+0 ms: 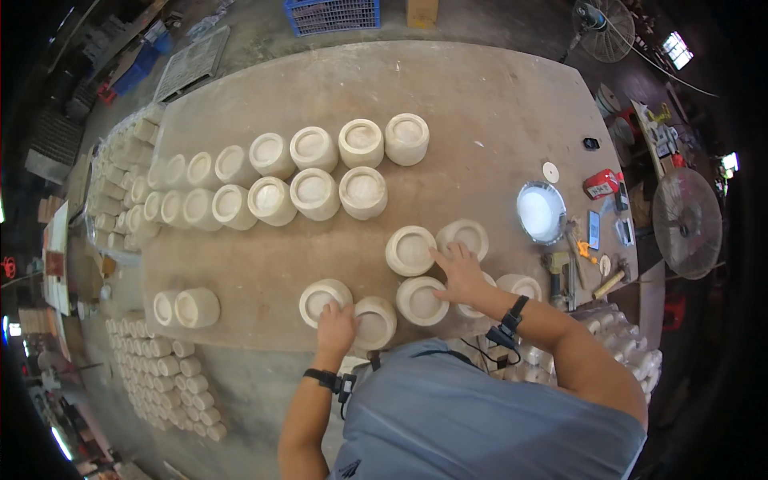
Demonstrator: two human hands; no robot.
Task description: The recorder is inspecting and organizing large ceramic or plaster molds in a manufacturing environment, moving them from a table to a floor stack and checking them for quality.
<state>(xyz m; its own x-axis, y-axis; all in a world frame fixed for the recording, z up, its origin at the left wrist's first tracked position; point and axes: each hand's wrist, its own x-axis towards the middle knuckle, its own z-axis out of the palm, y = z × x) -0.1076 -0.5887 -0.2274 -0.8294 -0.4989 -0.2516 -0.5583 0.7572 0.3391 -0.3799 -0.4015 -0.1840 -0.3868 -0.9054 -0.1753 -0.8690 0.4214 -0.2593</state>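
Observation:
Pale round wooden blocks with recessed tops stand around my hands near the table's front edge. My left hand has its fingers over the near rim of one block, gripping it. Right beside it stands another block. My right hand is spread open among a cluster of blocks. Its fingertips reach the edge of an upper block, and its thumb lies by the rim of a lower block. One block behind the fingers is partly covered, and another block sits by my wrist.
Two rows of similar blocks run across the wooden table. A pair stands at the left front. To the right are a bowl of white stuff, a red container, a phone, a nail gun and a hammer.

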